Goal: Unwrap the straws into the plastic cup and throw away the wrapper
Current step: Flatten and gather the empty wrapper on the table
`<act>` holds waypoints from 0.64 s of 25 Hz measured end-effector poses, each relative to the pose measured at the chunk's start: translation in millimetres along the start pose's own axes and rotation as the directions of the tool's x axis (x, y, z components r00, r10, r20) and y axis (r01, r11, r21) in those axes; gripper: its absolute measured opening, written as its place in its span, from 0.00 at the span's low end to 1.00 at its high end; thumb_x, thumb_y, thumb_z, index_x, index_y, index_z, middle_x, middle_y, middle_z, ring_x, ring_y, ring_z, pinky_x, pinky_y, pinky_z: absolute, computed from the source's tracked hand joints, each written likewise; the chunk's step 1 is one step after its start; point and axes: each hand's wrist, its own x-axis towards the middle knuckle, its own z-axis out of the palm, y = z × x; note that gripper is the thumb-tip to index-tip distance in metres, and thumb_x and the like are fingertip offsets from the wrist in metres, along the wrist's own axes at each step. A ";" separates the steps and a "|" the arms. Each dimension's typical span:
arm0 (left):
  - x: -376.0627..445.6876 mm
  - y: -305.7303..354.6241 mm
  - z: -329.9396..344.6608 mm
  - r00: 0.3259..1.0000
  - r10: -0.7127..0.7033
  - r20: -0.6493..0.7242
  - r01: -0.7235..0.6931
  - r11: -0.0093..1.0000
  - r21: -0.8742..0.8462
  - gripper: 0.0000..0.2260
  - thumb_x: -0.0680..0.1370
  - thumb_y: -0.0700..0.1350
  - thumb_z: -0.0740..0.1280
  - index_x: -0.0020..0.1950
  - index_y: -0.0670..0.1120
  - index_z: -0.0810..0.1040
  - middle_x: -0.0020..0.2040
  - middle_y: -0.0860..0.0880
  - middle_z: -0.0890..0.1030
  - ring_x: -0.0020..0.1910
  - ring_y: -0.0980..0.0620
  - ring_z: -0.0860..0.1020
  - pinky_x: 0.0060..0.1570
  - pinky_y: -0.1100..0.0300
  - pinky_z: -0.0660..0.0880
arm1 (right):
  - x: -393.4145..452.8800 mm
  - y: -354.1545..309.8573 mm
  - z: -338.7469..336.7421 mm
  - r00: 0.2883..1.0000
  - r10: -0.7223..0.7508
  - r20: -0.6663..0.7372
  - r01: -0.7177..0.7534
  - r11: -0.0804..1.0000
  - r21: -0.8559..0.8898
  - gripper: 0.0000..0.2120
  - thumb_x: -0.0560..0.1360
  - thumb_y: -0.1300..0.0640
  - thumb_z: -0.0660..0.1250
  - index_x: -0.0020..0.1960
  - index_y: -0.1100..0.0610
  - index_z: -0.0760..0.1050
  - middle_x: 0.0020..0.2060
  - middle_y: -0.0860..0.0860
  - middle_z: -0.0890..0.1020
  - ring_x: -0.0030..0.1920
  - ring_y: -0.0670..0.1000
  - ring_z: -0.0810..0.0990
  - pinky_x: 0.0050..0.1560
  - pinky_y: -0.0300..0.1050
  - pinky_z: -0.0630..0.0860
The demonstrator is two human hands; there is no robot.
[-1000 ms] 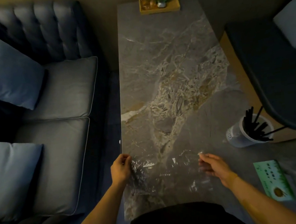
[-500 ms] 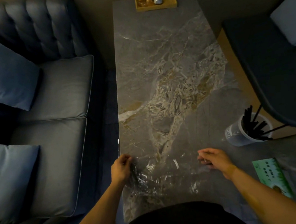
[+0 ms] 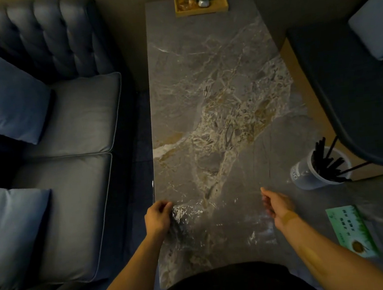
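Setting: marble table (image 3: 214, 77), dim room, your sofa (image 3: 66, 114) alongside on the left.
Left hand (image 3: 157, 218): you have its fingers pinched on the crumpled edge of the clear wrapper (image 3: 217, 224).
Wrapper: spread flat over the near tabletop between your hands.
Right hand (image 3: 277, 204): fingers loosely curled at the wrapper's right edge; whether they grip it cannot be told.
Plastic cup (image 3: 305, 176): upright, further right, black straws (image 3: 328, 164) inside.
Green card (image 3: 350, 230): near right.

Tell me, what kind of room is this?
Probably a living room or lounge. A tufted blue sofa with cushions sits beside a long marble coffee table, and another seat is on the other side.
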 end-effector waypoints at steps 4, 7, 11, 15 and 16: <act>-1.4 5.7 0.6 0.998 0.062 0.001 -0.062 0.995 0.073 0.04 0.79 0.46 0.66 0.48 0.48 0.79 0.46 0.46 0.83 0.47 0.46 0.81 0.44 0.55 0.74 | -5.5 5.7 -1.1 0.957 -0.271 -0.104 0.225 0.918 -0.326 0.16 0.73 0.46 0.70 0.46 0.59 0.76 0.43 0.57 0.81 0.43 0.60 0.78 0.43 0.51 0.74; -12.9 4.9 1.9 0.987 0.139 -0.087 -0.118 0.971 0.206 0.13 0.80 0.51 0.63 0.63 0.49 0.73 0.61 0.44 0.74 0.55 0.43 0.76 0.50 0.49 0.75 | -26.2 9.0 -7.2 0.851 -0.525 -0.004 0.436 0.710 -0.553 0.23 0.74 0.45 0.68 0.64 0.56 0.71 0.62 0.59 0.75 0.61 0.64 0.74 0.58 0.59 0.73; -48.1 -18.9 3.0 0.848 0.516 0.118 -0.482 0.659 0.577 0.22 0.75 0.52 0.69 0.68 0.53 0.70 0.66 0.48 0.72 0.60 0.44 0.74 0.54 0.48 0.76 | -49.0 33.9 -31.1 0.583 -0.708 0.398 0.624 0.078 -0.777 0.23 0.76 0.42 0.64 0.68 0.50 0.71 0.68 0.52 0.74 0.67 0.59 0.71 0.59 0.59 0.73; -74.5 -39.2 13.4 0.729 0.530 0.433 -0.661 0.379 0.647 0.25 0.76 0.56 0.66 0.72 0.57 0.65 0.74 0.48 0.69 0.71 0.43 0.69 0.64 0.45 0.70 | -54.4 57.0 -57.2 0.565 -0.512 0.647 0.604 -0.277 -0.747 0.27 0.74 0.36 0.53 0.67 0.46 0.73 0.68 0.48 0.76 0.69 0.57 0.73 0.60 0.58 0.74; -76.1 -40.1 16.1 0.743 0.481 0.466 -0.652 0.363 0.665 0.25 0.78 0.58 0.62 0.75 0.59 0.61 0.77 0.49 0.64 0.75 0.43 0.64 0.69 0.44 0.65 | -52.0 58.7 -60.5 0.612 -0.441 0.656 0.589 -0.299 -0.751 0.27 0.75 0.36 0.52 0.70 0.44 0.69 0.72 0.47 0.71 0.73 0.57 0.68 0.65 0.61 0.69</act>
